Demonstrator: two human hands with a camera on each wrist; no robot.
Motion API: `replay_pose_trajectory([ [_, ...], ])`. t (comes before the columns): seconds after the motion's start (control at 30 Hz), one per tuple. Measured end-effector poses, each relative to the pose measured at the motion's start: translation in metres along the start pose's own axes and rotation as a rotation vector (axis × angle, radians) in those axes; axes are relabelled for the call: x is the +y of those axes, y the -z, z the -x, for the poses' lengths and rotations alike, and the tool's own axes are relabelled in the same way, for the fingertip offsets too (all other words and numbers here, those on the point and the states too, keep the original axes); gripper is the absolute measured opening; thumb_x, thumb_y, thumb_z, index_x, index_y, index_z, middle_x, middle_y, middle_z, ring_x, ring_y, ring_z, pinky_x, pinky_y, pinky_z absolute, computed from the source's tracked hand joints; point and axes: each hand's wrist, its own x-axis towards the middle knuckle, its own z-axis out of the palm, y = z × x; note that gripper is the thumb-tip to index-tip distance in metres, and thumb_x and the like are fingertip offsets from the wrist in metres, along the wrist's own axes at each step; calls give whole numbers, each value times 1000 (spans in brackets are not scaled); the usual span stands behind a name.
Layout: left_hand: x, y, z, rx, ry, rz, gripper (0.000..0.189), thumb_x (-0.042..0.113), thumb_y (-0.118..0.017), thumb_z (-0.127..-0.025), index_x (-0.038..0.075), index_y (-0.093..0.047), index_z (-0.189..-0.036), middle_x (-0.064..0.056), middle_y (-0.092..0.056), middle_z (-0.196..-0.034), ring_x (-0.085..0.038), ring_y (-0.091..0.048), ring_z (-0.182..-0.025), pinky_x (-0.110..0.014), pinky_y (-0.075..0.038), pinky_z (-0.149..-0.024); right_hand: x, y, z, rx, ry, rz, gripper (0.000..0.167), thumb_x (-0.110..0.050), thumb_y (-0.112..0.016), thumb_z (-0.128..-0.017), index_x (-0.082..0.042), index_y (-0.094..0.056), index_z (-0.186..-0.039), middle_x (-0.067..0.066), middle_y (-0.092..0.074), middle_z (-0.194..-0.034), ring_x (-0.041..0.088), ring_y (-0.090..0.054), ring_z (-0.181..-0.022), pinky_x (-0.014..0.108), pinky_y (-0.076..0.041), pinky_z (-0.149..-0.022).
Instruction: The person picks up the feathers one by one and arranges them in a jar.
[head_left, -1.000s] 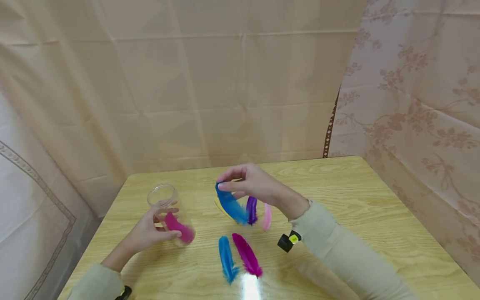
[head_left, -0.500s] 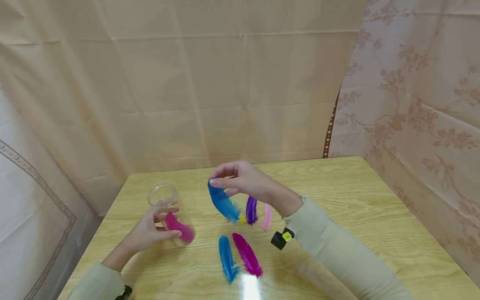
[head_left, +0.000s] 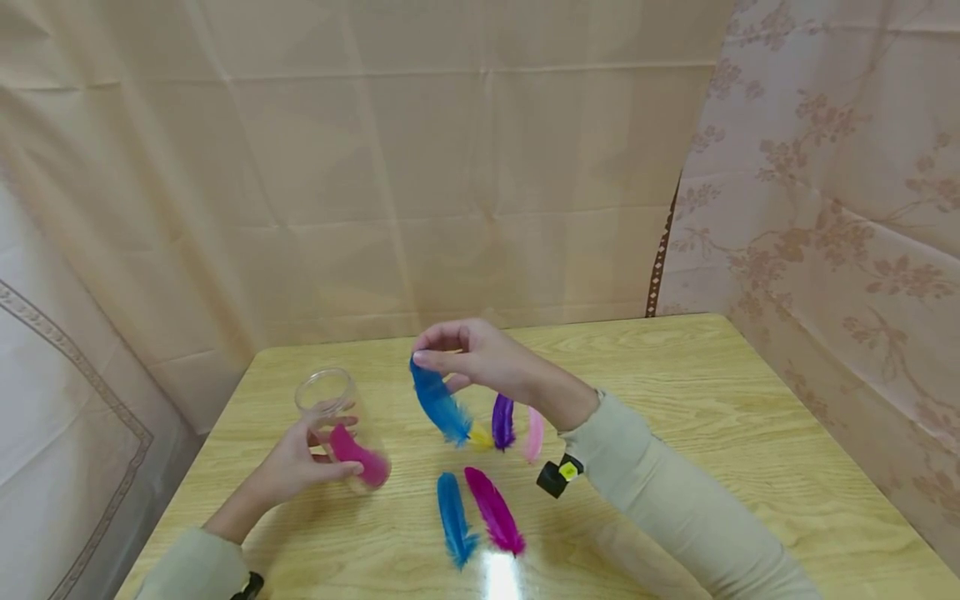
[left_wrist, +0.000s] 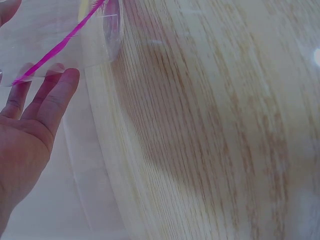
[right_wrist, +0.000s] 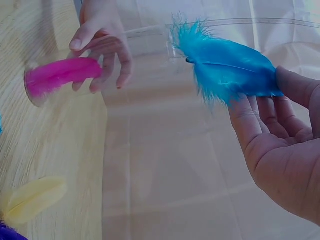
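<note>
My left hand (head_left: 303, 458) grips a tall clear cup (head_left: 325, 390) that stands on the table. Inside it, low down, lies a magenta feather (head_left: 360, 457), seen through the clear wall in the right wrist view too. Above the table my right hand (head_left: 480, 358) pinches a blue feather (head_left: 438, 404) by its rounded tip between thumb and fingers. Its fluffy quill end hangs downward. In the right wrist view the blue feather (right_wrist: 235, 67) shows its whole width, the quill end pointing toward the cup.
On the wooden table (head_left: 675, 392) lie a yellow feather (head_left: 481, 436), a purple feather (head_left: 503, 421) and a pale pink feather (head_left: 534, 433). Nearer the front are another blue feather (head_left: 454, 517) and a magenta feather (head_left: 495, 510). A beige curtain (head_left: 450, 167) hangs behind.
My right hand has moved left with the blue feather, toward the cup, bringing part of the yellow feather into view. The left hand and the cup have stayed put.
</note>
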Motion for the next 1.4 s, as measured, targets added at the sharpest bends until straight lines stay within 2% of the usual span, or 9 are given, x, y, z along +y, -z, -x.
replay_pose_trajectory([
  [0.17,2,0,2,3,18,-21,78,13,-86,-82,11,-45,-149,-23,-57,-137,-43,-63,-112,-35,-61,-80,0,-2,-2,7,-6,15,21,-21,-64,-102,-5,-67,-115,12,-65,-106,25,-65,-99,42,-59,-88],
  [0.37,0,1,6,6,20,9,79,11,-86,-83,11,-43,-149,-24,-58,-137,-47,-61,-114,-37,-61,-80,1,-7,-8,1,-6,25,25,-25,-65,-101,-7,-67,-118,12,-66,-111,27,-65,-104,41,-59,-88],
  [0.53,0,2,8,10,28,3,81,13,-86,-82,10,-42,-149,-24,-58,-137,-44,-62,-113,-36,-61,-79,2,-11,-13,-4,-4,21,25,-25,-65,-102,-7,-67,-120,12,-67,-111,26,-66,-103,40,-60,-86],
  [0.8,0,1,5,3,33,-6,82,14,-87,-82,6,-41,-150,-27,-57,-138,-42,-63,-112,-36,-61,-79,4,-17,-21,-11,-3,-15,24,-22,-62,-103,-4,-67,-120,11,-66,-109,23,-66,-98,41,-60,-86],
  [1.07,-2,2,3,11,49,-21,84,16,-87,-81,9,-42,-151,-24,-56,-139,-42,-63,-111,-36,-61,-80,0,-24,-26,-19,5,57,25,-25,-62,-103,-9,-67,-121,11,-67,-110,25,-67,-102,39,-60,-85],
  [1.4,-3,2,1,-7,32,-8,83,14,-86,-83,7,-39,-152,-27,-56,-139,-43,-62,-113,-36,-61,-81,2,-26,-31,-21,14,55,26,-23,-59,-104,-5,-66,-121,11,-68,-109,26,-68,-99,39,-61,-83],
])
